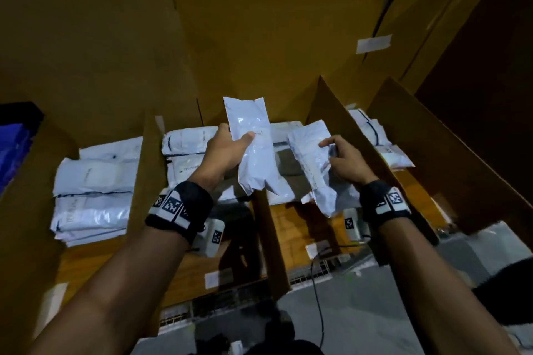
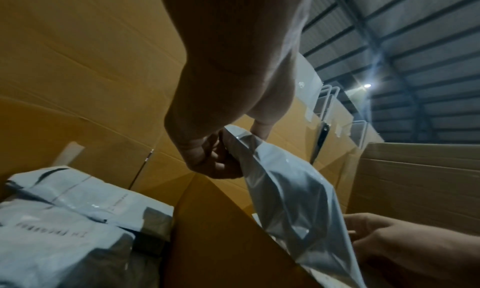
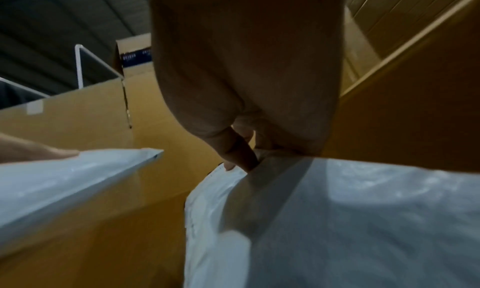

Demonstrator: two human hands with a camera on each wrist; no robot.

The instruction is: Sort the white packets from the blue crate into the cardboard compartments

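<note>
From the head view, the left hand [image 1: 223, 150] holds a long white packet [image 1: 255, 147] upright, thumb pressed across its front and fingers behind, above the middle cardboard compartment [image 1: 288, 170]. The right hand [image 1: 343, 158] grips a second, crumpled packet [image 1: 311, 164] by its right edge, just beside the first and over the same compartment. A cardboard divider [image 1: 148, 158] separates this bay from the left compartment, where a stack of packets [image 1: 92, 190] lies; more packets [image 1: 375, 132] sit in the right compartment behind another divider [image 1: 360, 147]. A corner of the blue crate [image 1: 13, 147] shows at the far left edge.

The left wrist view adds what the head view hides: the fingers [image 2: 215, 158] curled behind the packet [image 2: 291, 191], pinching its top, with the right hand [image 2: 389, 237] low at the right and a ribbed roof overhead. The right wrist view, blurred, shows the thumb [image 3: 233, 150] pressing into the crumpled packet [image 3: 337, 220], and the other packet's [image 3: 64, 181] corner at the left.
</note>
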